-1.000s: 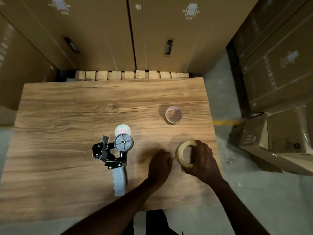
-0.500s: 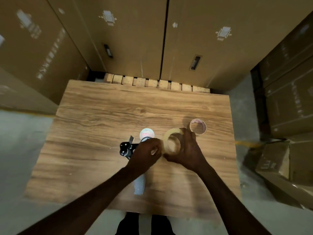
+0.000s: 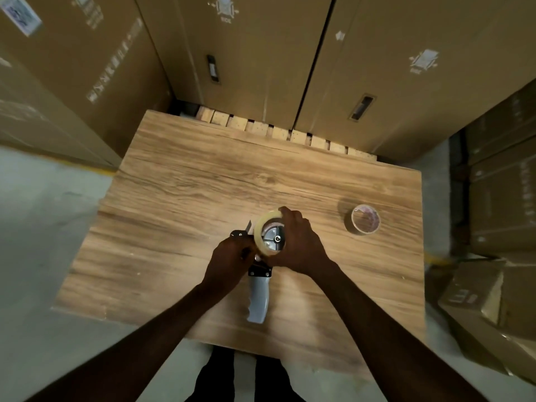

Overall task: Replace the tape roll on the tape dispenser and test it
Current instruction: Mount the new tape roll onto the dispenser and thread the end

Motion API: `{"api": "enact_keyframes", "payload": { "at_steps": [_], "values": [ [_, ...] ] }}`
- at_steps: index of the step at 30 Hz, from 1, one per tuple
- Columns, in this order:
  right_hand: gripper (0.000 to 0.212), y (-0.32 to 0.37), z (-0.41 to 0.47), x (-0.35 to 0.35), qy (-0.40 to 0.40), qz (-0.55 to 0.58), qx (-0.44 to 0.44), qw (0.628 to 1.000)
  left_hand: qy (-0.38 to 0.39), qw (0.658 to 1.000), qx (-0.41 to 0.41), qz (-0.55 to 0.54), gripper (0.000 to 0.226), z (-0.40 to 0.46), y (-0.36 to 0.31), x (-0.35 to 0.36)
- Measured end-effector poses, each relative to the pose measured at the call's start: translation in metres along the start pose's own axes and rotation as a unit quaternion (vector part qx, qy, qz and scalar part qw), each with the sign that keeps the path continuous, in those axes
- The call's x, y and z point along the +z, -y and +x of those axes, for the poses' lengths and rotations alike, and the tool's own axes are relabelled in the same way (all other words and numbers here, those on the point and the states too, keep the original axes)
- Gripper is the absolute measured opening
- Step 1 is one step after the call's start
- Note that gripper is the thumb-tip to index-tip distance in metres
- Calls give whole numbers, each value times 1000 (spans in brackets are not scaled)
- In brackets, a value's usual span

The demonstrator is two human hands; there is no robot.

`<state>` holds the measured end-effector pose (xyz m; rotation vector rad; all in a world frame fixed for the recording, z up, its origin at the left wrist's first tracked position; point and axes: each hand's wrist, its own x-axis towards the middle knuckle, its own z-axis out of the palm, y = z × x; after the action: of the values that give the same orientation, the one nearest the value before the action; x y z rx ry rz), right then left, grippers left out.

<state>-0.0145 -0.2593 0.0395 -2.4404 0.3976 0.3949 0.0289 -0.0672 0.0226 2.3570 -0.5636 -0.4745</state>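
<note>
Head view: right hand [image 3: 301, 245] closed round the roll [image 3: 265, 232], part-seated on the dispenser [image 3: 258, 281] mid-table near the front edge, left hand [image 3: 229, 258] clamping its frame; pushed crooked, it may jam.

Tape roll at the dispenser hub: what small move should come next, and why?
Probably press the tape roll fully down onto the grey hub. The right hand holds the roll around the hub, still tilted, while the left hand steadies the dispenser lying on the table.
</note>
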Motion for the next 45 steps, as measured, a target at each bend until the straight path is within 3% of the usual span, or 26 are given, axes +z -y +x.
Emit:
{"api": "enact_keyframes", "payload": {
  "at_steps": [6,17,22,33,39,42,45],
  "values": [
    [129,2,1,-4,23,-32,-2,999,-7,999,-38,-38,10,-3,-1,7],
    [140,-4,4,-4,79,13,15,997,39,998,-43,-33,14,-2,0,10],
    [151,-13,7,-1,106,54,23,993,43,998,-45,10,15,2,0,9],
    [142,-19,12,18,98,58,30,993,69,983,-104,135,17,13,-15,24],
    [144,-22,10,24,82,77,44,993,59,985,-96,133,15,13,-11,27],
    [116,-19,-3,21,5,60,20,998,67,984,-75,146,17,13,-5,25],
    [41,-3,-32,23,-154,-14,-17,988,93,976,-50,192,18,18,-3,19]
  ]
}}
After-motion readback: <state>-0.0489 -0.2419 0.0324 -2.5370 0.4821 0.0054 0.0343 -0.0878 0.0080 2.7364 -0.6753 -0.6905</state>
